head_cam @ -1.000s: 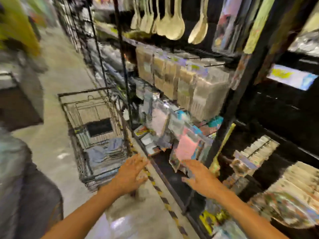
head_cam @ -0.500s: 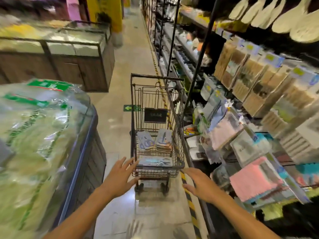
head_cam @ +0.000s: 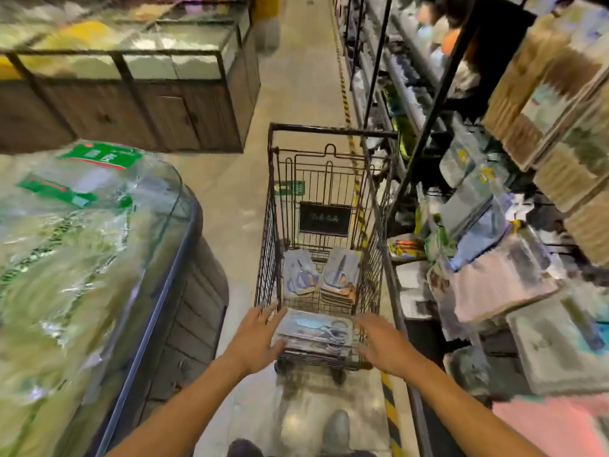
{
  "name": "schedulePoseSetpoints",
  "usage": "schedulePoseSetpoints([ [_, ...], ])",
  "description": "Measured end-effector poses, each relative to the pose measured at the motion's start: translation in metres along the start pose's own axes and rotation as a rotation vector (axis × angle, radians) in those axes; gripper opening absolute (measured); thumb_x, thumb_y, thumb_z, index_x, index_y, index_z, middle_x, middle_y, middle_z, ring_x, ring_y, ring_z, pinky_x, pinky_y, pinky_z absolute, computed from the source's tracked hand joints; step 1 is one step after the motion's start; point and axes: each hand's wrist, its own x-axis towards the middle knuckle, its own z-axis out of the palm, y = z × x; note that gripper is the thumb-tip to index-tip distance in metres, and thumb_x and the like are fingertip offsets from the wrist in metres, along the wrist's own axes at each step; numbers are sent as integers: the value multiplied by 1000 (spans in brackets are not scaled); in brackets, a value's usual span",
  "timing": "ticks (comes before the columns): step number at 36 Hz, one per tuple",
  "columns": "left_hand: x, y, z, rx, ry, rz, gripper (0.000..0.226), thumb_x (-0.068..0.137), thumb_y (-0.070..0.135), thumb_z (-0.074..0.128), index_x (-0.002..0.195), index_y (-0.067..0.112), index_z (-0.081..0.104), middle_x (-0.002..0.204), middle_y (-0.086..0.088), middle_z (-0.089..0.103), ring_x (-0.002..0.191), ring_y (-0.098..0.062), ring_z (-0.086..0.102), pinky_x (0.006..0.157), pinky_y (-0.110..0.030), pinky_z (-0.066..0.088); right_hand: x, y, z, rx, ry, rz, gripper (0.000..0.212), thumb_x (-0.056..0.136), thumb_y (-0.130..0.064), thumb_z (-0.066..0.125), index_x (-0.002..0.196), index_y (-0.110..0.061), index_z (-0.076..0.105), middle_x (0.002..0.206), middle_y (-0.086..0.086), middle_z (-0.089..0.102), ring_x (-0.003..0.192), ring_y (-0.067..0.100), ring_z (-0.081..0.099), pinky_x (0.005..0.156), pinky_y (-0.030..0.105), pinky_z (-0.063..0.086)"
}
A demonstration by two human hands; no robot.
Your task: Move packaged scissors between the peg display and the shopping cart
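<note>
Head view: shopping cart (head_cam: 329,192) stands in aisle beside peg display (head_cam: 487,265). Packaged scissors (head_cam: 316,328) lie stacked at cart's near end, more packs behind. Left hand (head_cam: 257,338) and right hand (head_cam: 384,344) flank the near stack, fingers straight, slightly spread, holding nothing.

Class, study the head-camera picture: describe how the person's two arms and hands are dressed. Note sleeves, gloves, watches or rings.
Both forearms are bare: no sleeve reaches into view. The left hand and right hand wear no gloves. No watch, bracelet or ring shows on either wrist or finger, though the picture is somewhat blurred, so a thin ring could be missed.
</note>
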Motion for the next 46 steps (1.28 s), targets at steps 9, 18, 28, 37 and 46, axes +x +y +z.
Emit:
schedulePoseSetpoints([
  [9,62,1,27,-38,-97,-71,104,76,82,-3,162,24,6,170,-5,3,157,-30,0,127,-40,-1,71,33,3,21,-156,31,61,97,-35,60,153,-24,37,153,0,45,142,21,40,116,30,29],
  [18,122,-20,60,16,-207,-77,67,88,53,38,131,11,68,137,-14,64,120,-40,65,99,-48,53,130,47,14,-7,-250,91,66,99,-37,59,156,-27,27,156,5,41,142,25,40,115,36,35],
  [28,168,-46,105,-27,-226,-118,60,100,48,33,152,20,45,156,0,42,145,-26,41,120,-41,30,202,69,62,-2,-325,144,60,98,-25,59,153,-23,34,151,4,47,136,24,47,108,35,43],
  [37,207,-68,177,-192,-155,-189,61,91,41,61,146,18,48,147,-12,56,136,-35,50,106,-50,47,275,131,169,-43,-332,193,61,86,-32,57,144,-23,43,137,4,58,124,26,56,106,33,43],
  [46,232,-75,237,-147,-261,-276,65,107,51,21,159,26,-9,169,1,-8,156,-22,-13,128,-42,-4,306,149,220,-228,-284,93,90,60,-33,90,140,-15,52,123,11,61,109,33,64,88,39,55],
])
